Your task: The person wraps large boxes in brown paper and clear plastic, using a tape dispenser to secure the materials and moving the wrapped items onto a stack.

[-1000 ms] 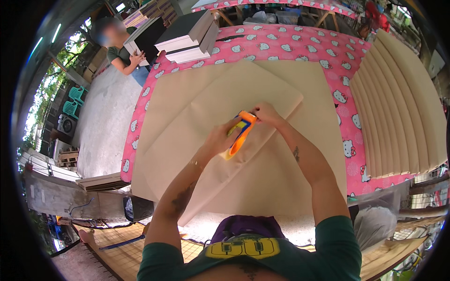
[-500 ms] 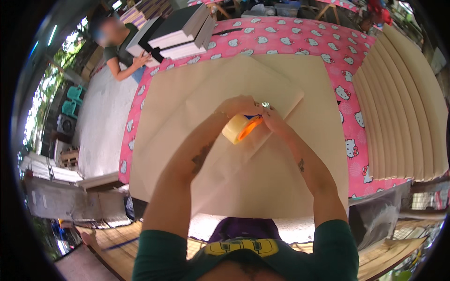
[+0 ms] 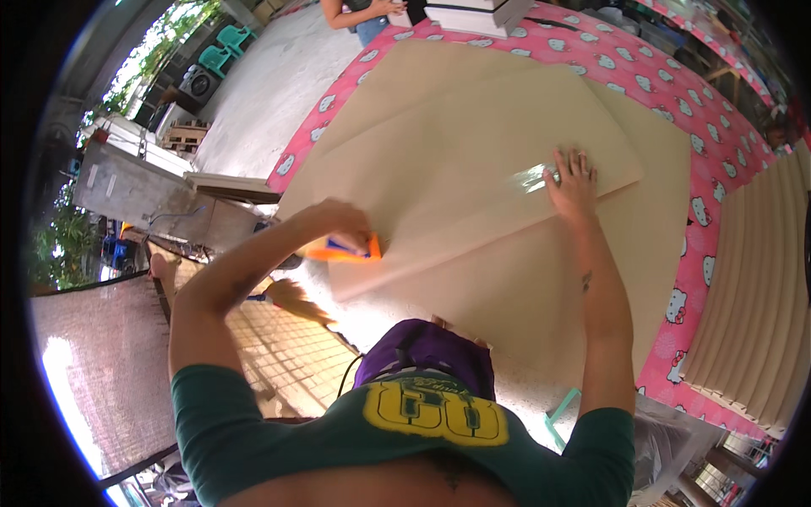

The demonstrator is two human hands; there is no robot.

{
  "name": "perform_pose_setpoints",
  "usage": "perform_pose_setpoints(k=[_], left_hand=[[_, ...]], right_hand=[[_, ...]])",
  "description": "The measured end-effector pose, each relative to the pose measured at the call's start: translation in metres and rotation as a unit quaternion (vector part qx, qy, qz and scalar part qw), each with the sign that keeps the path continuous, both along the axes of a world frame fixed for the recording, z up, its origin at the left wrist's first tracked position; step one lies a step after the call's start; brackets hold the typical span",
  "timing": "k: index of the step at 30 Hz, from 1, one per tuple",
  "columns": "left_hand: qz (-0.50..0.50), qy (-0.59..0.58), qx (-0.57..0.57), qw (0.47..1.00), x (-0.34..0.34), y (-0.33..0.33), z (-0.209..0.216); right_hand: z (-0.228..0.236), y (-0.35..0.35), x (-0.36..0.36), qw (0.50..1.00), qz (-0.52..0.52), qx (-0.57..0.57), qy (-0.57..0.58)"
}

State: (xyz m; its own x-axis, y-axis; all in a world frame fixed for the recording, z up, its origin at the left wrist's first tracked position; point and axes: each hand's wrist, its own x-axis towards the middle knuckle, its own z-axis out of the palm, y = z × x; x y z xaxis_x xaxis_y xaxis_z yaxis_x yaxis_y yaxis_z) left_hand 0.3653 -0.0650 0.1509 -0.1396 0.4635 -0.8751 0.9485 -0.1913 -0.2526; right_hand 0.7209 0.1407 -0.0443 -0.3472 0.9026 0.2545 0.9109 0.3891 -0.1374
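My left hand (image 3: 342, 220) is closed around an orange and blue tape dispenser (image 3: 372, 248) near the front left edge of the brown paper. My right hand (image 3: 574, 182) lies flat with its fingers spread on a folded brown paper sheet (image 3: 473, 127). Beside its fingertips, a glossy strip of clear tape (image 3: 532, 177) catches the light on the paper. The folded sheet rests over a larger brown paper sheet (image 3: 650, 152), with its long edge running diagonally. My left fingers partly hide the dispenser.
A pink patterned cloth (image 3: 700, 169) covers the table. Stacked long brown paper pieces (image 3: 752, 279) lie at the right. Boxes (image 3: 481, 17) stand at the far edge, beside another person's hand (image 3: 387, 8). A broom (image 3: 296, 302) is below the table at left.
My hands have moved apart: the left went toward the near left with the tape dispenser, the right flattened onto the paper. The view has turned and shifted.
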Motion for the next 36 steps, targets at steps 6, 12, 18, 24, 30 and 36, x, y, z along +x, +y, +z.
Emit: perform_pose_setpoints(k=[6, 12, 18, 24, 30, 36], left_hand=[[-0.225, 0.272, -0.074, 0.933, -0.091, -0.033, -0.057], [0.0, 0.151, 0.515, 0.843, -0.259, -0.044, -0.036], [-0.079, 0.012, 0.621, 0.78, -0.32, 0.063, -0.113], [-0.034, -0.092, 0.708, 0.699, -0.31, 0.139, -0.171], [0.22, -0.374, 0.473, 0.767, -0.241, 0.175, -0.173], [0.258, -0.398, 0.412, 0.778, -0.192, 0.12, -0.148]], right_hand=[[-0.004, 0.006, -0.003, 0.998, -0.021, -0.046, 0.046], [0.012, -0.089, -0.123, 0.96, 0.05, -0.149, 0.231], [0.018, -0.292, -0.293, 0.874, 0.477, -0.076, -0.056], [0.023, -0.288, -0.239, 0.946, -0.016, -0.03, 0.322], [0.015, -0.296, -0.219, 0.536, -0.204, -0.248, 0.781], [-0.003, -0.283, -0.143, 0.713, -0.26, -0.198, 0.621]])
